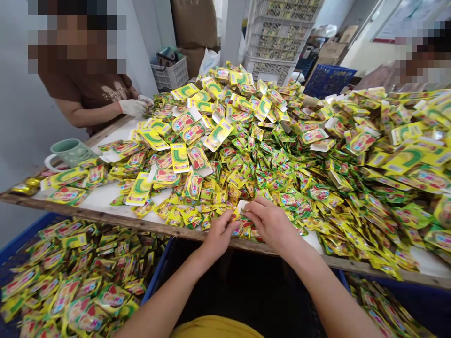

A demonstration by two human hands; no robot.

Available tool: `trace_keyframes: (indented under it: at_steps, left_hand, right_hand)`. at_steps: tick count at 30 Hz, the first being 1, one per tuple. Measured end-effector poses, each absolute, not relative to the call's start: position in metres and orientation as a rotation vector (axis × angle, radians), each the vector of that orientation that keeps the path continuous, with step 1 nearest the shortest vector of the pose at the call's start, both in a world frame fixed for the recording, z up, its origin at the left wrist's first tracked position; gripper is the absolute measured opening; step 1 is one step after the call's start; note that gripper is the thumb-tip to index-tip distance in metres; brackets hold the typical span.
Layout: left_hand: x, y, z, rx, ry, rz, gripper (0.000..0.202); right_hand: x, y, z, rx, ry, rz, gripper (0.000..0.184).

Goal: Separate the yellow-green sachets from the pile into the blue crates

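Note:
Near the table's front edge, my left hand [219, 233] has its thumb and fingers closed on a small yellow carton [240, 210] with a white flap standing up. My right hand [274, 221] is on the carton's other side, its bent fingers pinching at the white flap. Whether a sachet is also between those fingers is hidden. Just beyond both hands lies a heap of small green and yellow sachets [262, 157]. Yellow printed cartons [219, 135] with open white flaps lie on top of the heap and to its left.
A blue crate [155, 281] below left holds many filled cartons; another stands below right. A green mug [70, 151] sits at the table's left. A gloved co-worker [98, 101] is at the far left, another person at far right. White crates [278, 42] are stacked behind.

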State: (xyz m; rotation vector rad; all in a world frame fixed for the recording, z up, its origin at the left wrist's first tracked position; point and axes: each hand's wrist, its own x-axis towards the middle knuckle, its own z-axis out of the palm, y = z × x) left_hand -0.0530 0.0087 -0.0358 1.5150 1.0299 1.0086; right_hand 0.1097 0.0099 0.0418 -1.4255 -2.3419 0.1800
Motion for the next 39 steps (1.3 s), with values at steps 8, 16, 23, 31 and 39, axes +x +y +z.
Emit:
trace_keyframes:
  at_steps: [8, 16, 23, 31, 39]
  left_hand:
    - [-0.056, 0.012, -0.036, 1.407, 0.891, 1.007, 0.025]
    - [-0.058, 0.014, -0.036, 1.35, 0.913, 1.042, 0.03]
    - [-0.059, 0.016, -0.035, 1.301, 0.882, 1.071, 0.028]
    - [-0.065, 0.012, -0.035, 1.045, 0.889, 1.103, 0.031]
    - [-0.072, 0.02, -0.004, 0.765, 0.783, 0.933, 0.033]
  right_hand:
    - [0.108, 0.013, 0.061, -1.377, -2.441, 0.257, 0.032]
    - [0.111, 0.029, 0.046, -1.166, -2.399, 0.25, 0.016]
    - [0.103, 0.021, 0.028, -1.18, -2.248, 0.179, 0.011]
    - [0.095, -0.003, 0.004, -1.298, -1.401, 0.801, 0.018]
    - [0.075, 0.006, 0.001, -1.232, -1.281, 0.991, 0.019]
